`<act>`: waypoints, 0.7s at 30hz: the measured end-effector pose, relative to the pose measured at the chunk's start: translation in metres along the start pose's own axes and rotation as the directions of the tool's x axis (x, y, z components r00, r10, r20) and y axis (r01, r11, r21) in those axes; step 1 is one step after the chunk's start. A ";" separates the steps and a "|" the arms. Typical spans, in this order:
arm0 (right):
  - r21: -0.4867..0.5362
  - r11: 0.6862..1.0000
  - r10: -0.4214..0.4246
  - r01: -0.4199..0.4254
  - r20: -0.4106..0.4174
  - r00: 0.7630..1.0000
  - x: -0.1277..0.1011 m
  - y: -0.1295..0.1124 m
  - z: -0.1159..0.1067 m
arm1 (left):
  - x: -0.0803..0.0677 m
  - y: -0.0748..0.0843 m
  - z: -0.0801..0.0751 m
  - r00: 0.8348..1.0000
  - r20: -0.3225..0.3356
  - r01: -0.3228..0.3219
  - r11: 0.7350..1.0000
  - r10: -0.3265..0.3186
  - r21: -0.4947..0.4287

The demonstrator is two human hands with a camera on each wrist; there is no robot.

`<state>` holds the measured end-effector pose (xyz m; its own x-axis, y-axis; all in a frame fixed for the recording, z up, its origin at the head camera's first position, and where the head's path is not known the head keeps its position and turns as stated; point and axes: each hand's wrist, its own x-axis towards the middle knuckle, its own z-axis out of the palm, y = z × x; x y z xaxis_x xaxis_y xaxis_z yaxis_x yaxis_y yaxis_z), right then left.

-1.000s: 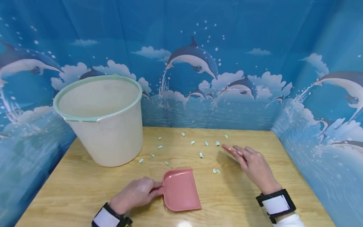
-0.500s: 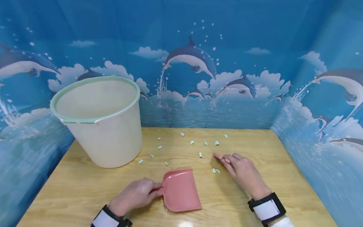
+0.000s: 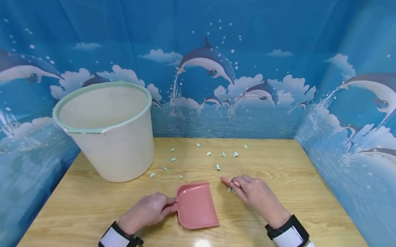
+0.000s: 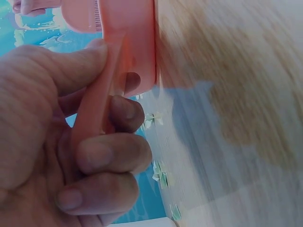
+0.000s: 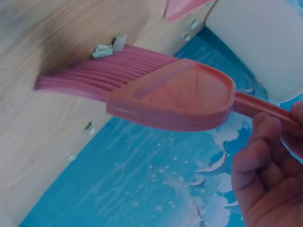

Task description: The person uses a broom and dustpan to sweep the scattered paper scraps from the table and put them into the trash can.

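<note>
Wood-grain tabletop [image 3: 284, 175] spreads in front of you, walled by a blue dolphin-print backdrop [image 3: 224, 45]. At its far left stands your biggest item, a cream plastic bucket with a pale green rim [image 3: 109, 132], upright and well apart from both hands. Nearer to you lies the pink plastic dustpan [image 3: 197, 209], flat on the wood with its mouth facing away from you; your left hand [image 3: 147, 211] has its fingers and thumb curled tight around the dustpan's thin handle. Just right of the pan's mouth, your right hand [image 3: 256, 196] is wrapped around the handle of a small pink hand brush [image 5: 156, 90], whose bristles bend against the table and touch a couple of paper bits. Small pale green paper scraps [image 3: 217, 167] are scattered beyond the pan, between the bucket and the brush.
</note>
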<state>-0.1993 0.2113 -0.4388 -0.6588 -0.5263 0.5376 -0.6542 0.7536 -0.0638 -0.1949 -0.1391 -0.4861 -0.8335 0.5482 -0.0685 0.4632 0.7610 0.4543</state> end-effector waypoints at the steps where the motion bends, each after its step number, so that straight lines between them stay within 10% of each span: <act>1: 0.010 1.000 -0.017 0.018 -0.017 1.000 0.000 -0.001 -0.001 | 0.000 0.000 0.000 1.000 0.002 0.004 1.000 -0.004 0.000; 10: 0.001 0.993 -0.110 0.115 -0.278 0.954 0.011 0.021 0.000 | 0.002 0.000 -0.004 0.999 0.013 0.041 0.999 -0.041 -0.017; 21: -0.145 0.989 0.003 -0.021 -0.125 0.992 0.001 0.030 0.015 | 0.000 0.000 0.000 1.000 -0.005 -0.003 1.000 0.003 0.002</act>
<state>-0.2249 0.2271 -0.4531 -0.6094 -0.4707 0.6380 -0.5794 0.8137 0.0469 -0.1950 -0.1394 -0.4858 -0.8334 0.5491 -0.0627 0.4666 0.7599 0.4526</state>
